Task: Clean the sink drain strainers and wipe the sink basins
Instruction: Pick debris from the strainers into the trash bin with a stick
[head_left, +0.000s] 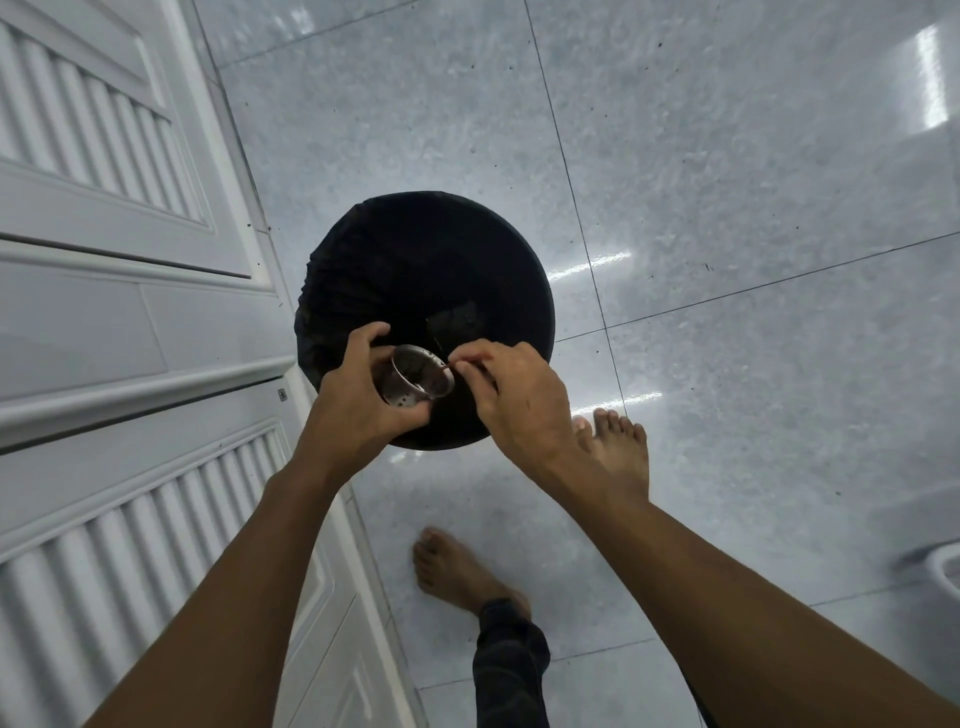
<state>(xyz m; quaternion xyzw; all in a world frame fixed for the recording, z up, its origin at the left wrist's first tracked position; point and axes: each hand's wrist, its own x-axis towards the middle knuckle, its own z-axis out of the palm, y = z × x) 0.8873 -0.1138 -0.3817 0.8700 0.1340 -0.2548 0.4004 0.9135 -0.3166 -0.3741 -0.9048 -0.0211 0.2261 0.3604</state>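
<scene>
Tiled floor, bin below: left hand grips strainer, right hand pinches thin stick, apparently scraping debris out; next probably needs rinsing.

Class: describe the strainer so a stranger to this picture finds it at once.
Find the round black bin on the grey tiled floor. Over its near rim the left hand grips a small cup, the strainer. It alone is shiny metal with a holed base, and the right hand holds a thin stick at its mouth.
</scene>
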